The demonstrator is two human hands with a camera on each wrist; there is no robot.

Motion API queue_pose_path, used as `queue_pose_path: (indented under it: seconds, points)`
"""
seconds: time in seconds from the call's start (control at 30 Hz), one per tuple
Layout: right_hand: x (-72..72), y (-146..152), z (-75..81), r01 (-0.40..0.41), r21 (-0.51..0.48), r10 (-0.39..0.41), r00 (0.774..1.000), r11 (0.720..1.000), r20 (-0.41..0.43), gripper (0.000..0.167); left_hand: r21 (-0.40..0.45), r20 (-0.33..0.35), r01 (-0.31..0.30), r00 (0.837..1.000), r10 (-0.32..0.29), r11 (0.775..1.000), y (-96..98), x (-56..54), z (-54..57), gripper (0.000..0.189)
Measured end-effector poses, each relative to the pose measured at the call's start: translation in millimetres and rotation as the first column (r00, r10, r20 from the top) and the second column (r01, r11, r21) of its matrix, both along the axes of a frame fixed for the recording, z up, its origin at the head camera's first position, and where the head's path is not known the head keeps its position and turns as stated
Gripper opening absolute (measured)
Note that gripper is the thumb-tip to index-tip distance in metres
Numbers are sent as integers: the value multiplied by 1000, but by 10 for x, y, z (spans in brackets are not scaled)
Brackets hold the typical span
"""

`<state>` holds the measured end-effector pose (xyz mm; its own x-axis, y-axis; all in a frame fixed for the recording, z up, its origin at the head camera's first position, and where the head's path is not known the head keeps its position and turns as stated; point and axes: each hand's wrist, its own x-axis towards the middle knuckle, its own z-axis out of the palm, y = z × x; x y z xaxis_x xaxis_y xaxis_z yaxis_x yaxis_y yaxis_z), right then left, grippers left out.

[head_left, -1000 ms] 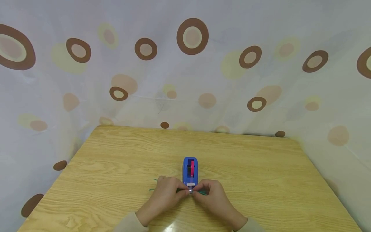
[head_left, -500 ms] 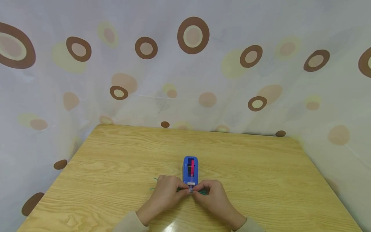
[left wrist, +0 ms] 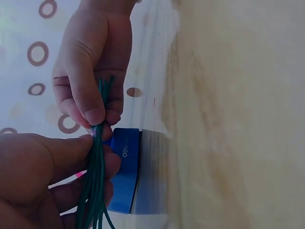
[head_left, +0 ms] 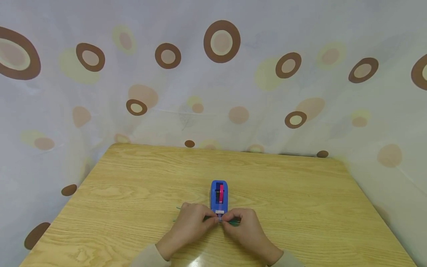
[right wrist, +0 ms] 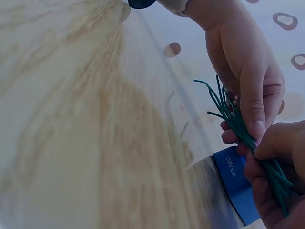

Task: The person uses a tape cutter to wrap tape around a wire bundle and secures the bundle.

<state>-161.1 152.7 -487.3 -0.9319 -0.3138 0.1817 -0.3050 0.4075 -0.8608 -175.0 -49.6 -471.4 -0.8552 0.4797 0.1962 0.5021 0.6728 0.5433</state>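
A bundle of thin green strands (left wrist: 97, 167) lies across the front of a blue tape dispenser (head_left: 214, 204). My left hand (head_left: 193, 221) pinches the bundle between thumb and fingers left of its middle. On the other side of the middle my right hand (head_left: 245, 225) pinches it the same way, fingertips close to the left ones. Between the fingertips a shiny bit of clear tape (left wrist: 94, 131) shows on the strands. Loose strand ends fan out past both hands. The dispenser, with a pink core (head_left: 221, 193) in its top, stands just beyond the fingertips.
A wood-grain table (head_left: 150, 170) lies beneath the hands and dispenser. Behind it and along both sides hangs a pale curtain (head_left: 186, 85) with brown and yellow circles. Part of a dark round object (right wrist: 142, 2) shows at the top of the right wrist view.
Both hands stay almost in place, still pinching the bundle. The strand ends have shifted a little, and the glint on the tape between the fingertips has dimmed.
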Motion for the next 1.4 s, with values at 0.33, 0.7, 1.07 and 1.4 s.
queue_pose_path:
  seconds: [0.33, 0.7, 1.07, 1.4]
  points:
    - [12, 1, -21, -13, 32, 19, 986, 999, -166, 14, -9, -10, 19, 1000, -19, 1000, -30, -7, 0, 13]
    - [-8, 8, -42, -29, 82, 52, 954, 996, -295, 17, 50, 20, 14, 1000, -15, 999, -33, -25, -19, 11]
    - [-2, 2, 53, -8, 47, 13, 995, 999, -97, 13, 43, -61, -11, 998, 13, 999, 0, -31, -5, 8]
    - [-2, 21, 126, 5, 29, -7, 998, 1000, 68, 4, 18, -73, -11, 997, 12, 1000, 18, -12, 36, 9]
